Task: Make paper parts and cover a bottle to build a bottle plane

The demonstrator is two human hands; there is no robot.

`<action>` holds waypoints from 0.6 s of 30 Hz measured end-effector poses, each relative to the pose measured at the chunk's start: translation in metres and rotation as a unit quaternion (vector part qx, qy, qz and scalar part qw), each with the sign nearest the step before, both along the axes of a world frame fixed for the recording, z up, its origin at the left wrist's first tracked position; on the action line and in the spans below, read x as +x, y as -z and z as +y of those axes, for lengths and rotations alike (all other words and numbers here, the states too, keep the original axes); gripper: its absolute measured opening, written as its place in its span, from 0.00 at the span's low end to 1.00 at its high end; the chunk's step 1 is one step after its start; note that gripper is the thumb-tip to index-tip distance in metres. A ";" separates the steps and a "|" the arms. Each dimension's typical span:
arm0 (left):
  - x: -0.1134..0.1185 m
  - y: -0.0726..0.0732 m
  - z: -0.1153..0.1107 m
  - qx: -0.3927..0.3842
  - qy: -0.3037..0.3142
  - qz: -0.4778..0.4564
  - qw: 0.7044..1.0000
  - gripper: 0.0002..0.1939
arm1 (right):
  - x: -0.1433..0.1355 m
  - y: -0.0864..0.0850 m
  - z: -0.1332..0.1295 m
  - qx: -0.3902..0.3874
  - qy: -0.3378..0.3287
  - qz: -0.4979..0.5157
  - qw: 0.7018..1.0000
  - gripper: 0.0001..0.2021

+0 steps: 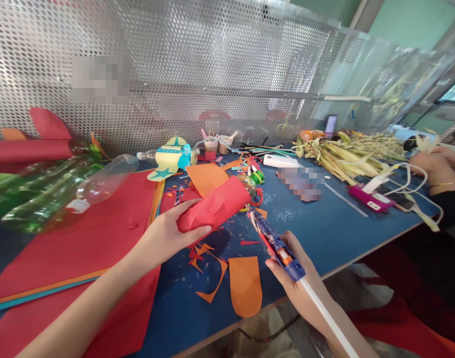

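My left hand (182,224) is wrapped round a plastic bottle covered in red paper (216,205), tilted with its clear neck end to the right. In my right hand (296,266) is a blue hot glue gun (275,246), a white glue stick (326,311) trailing from its back. The gun's nozzle is close to the bottle's neck end; whether they touch I cannot tell. An orange paper piece with one rounded end (245,286) lies near the table's front edge, and another orange sheet (207,178) lies behind the bottle.
Red sheets (81,238) and plastic bottles (51,191) cover the left. A yellow and blue paper-wrapped bottle (171,156) lies at the back. Corn husks (346,154) and a purple power strip (371,199) are on the right, beside another person's hand (432,166). Paper scraps (212,278) litter the table.
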State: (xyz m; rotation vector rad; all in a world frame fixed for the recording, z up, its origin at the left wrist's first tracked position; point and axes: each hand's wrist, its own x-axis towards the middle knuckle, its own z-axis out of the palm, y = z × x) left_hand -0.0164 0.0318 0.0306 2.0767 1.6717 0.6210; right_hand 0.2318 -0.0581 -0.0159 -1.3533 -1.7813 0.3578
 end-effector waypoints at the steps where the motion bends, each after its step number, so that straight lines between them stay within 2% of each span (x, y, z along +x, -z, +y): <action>1: 0.000 0.000 0.000 0.000 0.001 0.001 1.000 0.39 | 0.000 0.000 0.000 -0.001 0.002 0.001 1.000 0.04; 9: 0.000 0.000 0.001 0.005 0.010 0.016 1.000 0.38 | -0.005 0.004 0.002 0.032 -0.022 -0.020 0.999 0.05; 18: 0.001 -0.002 0.001 0.007 0.011 0.023 1.000 0.38 | -0.011 -0.005 0.000 0.024 -0.049 -0.049 0.997 0.06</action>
